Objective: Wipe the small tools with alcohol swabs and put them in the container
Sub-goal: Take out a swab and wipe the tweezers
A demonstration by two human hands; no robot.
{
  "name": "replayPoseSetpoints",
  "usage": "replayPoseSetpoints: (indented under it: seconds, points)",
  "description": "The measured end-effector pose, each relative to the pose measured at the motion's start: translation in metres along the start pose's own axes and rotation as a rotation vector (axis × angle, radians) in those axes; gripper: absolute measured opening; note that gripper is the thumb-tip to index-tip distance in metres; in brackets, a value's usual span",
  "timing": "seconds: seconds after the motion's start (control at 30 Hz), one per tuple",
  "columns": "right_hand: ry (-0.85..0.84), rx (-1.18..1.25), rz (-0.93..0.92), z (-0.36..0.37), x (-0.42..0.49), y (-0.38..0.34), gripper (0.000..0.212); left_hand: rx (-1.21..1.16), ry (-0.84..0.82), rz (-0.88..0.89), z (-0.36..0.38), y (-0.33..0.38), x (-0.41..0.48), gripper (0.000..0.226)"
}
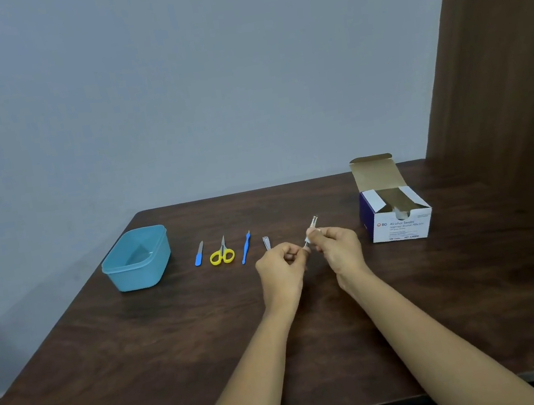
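The hands are raised close together over the middle of the tabletop (109, 364). The left hand (281, 262) pinches with curled fingers the lower end of a thin metal tool (314, 221). The right hand (338, 247) pinches a small white swab (311, 232) around the middle part of the same tool. The upper end of the tool points up and away, free of both hands. What kind of tool it is, I cannot tell for sure.

To the left of the hands, four other tools lie in a row on the tabletop. First is a nail clipper (266, 242), just beside the left hand. After it come a blue-handled pick (246, 248), yellow scissors (222, 254) and a blue nail file (199, 254). Further left stands the blue container (135, 260), open at the top. On the right side, near the right hand, the alcohol swab box (396, 221) stands with its flap lifted up.
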State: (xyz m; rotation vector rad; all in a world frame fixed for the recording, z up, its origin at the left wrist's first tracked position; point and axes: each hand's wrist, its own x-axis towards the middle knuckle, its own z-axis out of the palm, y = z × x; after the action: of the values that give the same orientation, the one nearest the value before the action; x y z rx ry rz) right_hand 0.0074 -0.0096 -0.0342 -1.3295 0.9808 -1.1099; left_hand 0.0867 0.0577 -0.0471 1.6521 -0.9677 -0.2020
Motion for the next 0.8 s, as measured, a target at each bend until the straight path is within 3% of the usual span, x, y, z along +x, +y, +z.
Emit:
replayPoseSetpoints:
  seconds: [0.17,0.53,0.8]
  points:
    - [-0.021,-0.109,-0.044,0.006,-0.003,0.005,0.019,0.0,0.05,0.002,-0.002,-0.002,0.003,0.008]
    - [0.153,0.225,0.123,-0.008,-0.002,-0.02,0.01,0.036,-0.024,0.102,0.003,0.005,-0.004,0.008]
    - [0.175,0.259,0.146,-0.012,-0.001,-0.02,0.014,0.044,-0.024,0.131,0.002,0.006,-0.008,0.009]
